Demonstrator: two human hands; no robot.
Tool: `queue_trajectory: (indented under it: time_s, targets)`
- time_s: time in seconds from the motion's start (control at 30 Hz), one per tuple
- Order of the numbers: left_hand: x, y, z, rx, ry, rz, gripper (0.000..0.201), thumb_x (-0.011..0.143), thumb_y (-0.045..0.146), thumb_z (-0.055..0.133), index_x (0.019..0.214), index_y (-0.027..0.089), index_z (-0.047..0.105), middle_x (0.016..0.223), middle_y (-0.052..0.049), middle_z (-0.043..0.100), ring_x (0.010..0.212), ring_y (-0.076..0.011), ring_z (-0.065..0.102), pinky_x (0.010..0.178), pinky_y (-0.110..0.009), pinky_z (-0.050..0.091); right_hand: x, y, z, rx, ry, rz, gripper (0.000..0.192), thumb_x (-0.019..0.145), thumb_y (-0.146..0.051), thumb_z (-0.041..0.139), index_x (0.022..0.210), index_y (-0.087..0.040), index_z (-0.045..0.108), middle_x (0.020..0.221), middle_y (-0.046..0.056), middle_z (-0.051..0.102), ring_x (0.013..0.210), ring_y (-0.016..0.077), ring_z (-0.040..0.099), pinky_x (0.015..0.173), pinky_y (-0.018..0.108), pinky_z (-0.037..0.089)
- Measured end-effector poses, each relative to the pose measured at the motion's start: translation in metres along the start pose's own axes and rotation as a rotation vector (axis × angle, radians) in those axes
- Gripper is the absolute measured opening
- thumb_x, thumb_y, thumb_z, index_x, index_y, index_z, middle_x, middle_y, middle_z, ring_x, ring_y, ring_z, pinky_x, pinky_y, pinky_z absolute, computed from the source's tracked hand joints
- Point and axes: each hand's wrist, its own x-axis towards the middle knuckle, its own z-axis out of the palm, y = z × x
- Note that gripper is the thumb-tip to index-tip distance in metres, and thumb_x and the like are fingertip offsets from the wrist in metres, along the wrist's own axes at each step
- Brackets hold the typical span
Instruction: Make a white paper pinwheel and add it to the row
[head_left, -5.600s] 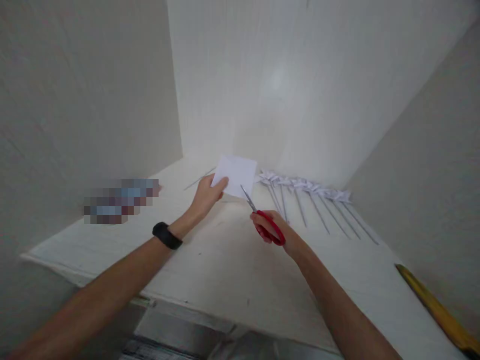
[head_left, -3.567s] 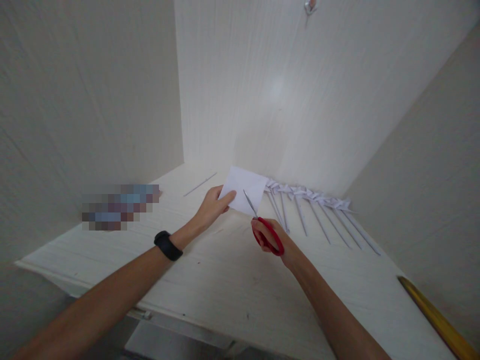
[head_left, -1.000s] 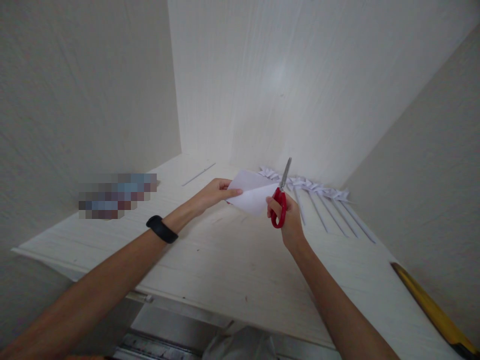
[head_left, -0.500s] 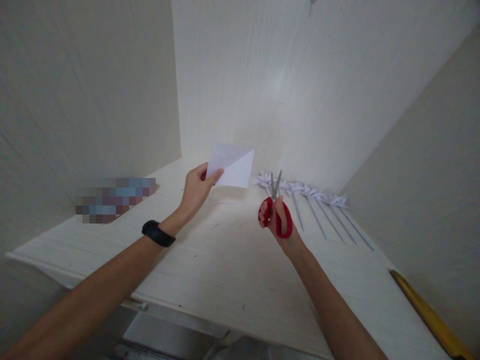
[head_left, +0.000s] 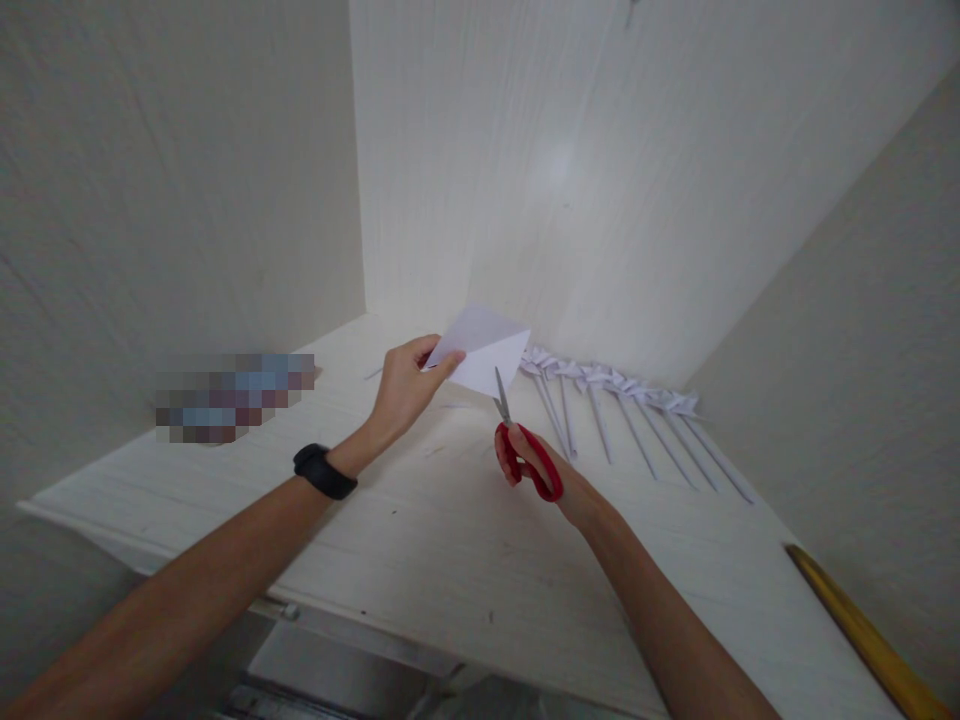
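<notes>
Left hand (head_left: 401, 390) raised above the table (head_left: 420, 540), fingers narrow, thumb and forefinger pinching the near left corner of a white paper square (head_left: 484, 355). Sheet held up off the surface, creased along a diagonal, tilted so its lower edge faces the scissors (head_left: 517, 440); likely held that way to keep the edge taut and clear of the tabletop. Black band (head_left: 325, 471) on the left wrist.

Right hand (head_left: 544, 470) lower and nearer, fingers curled through the red handles, gripping them. Blades pointing up and away, tip just beside the sheet's lower edge, apparently a little parted; touching the paper or not, cannot tell.

Beyond the right hand, a row of white paper pinwheels (head_left: 622, 410) on thin sticks, laid side by side along the far right of the table, heads toward the wall, probably parked there out of the way of the work. A lone thin stick (head_left: 375, 374) at far left, partly hidden by the left hand. Yellow strip (head_left: 862, 630) near the right edge.

Pale wood-grain tabletop, lightly scuffed, set into a corner of plain off-white walls.
</notes>
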Motion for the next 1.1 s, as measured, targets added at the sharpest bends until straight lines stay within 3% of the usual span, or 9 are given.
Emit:
queue_trajectory:
  time_s: [0.3, 0.7, 1.1]
  targets:
    - [0.0003, -0.0050, 0.0014, 0.032, -0.032, 0.026, 0.030, 0.077, 0.042, 0.059, 0.077, 0.013, 0.065, 0.067, 0.000, 0.055, 0.065, -0.0132, 0.048, 0.057, -0.023, 0.037, -0.0001, -0.0032, 0.0005, -0.008, -0.002, 0.009, 0.059, 0.078, -0.074, 0.029, 0.054, -0.021, 0.040, 0.051, -0.002, 0.041, 0.050, 0.0104, 0.038, 0.052, 0.025, 0.034]
    - [0.0012, -0.0045, 0.0001, 0.017, -0.026, -0.001, 0.029, 0.076, 0.042, 0.059, 0.076, 0.013, 0.064, 0.065, 0.000, 0.053, 0.063, -0.0125, 0.046, 0.055, -0.022, 0.036, 0.0006, -0.0002, 0.0008, 0.059, 0.015, 0.029, 0.055, 0.079, -0.072, 0.033, 0.068, -0.020, 0.047, 0.056, -0.003, 0.044, 0.051, 0.0104, 0.040, 0.053, 0.025, 0.035]
    - [0.0012, -0.0035, -0.0003, 0.013, -0.038, -0.013, 0.030, 0.076, 0.042, 0.058, 0.078, 0.013, 0.065, 0.067, -0.001, 0.056, 0.065, -0.0135, 0.049, 0.056, -0.023, 0.038, -0.0007, -0.0003, -0.0004, 0.032, 0.018, 0.041, 0.054, 0.081, -0.069, 0.034, 0.063, -0.020, 0.046, 0.054, -0.002, 0.044, 0.051, 0.0109, 0.041, 0.052, 0.024, 0.035]
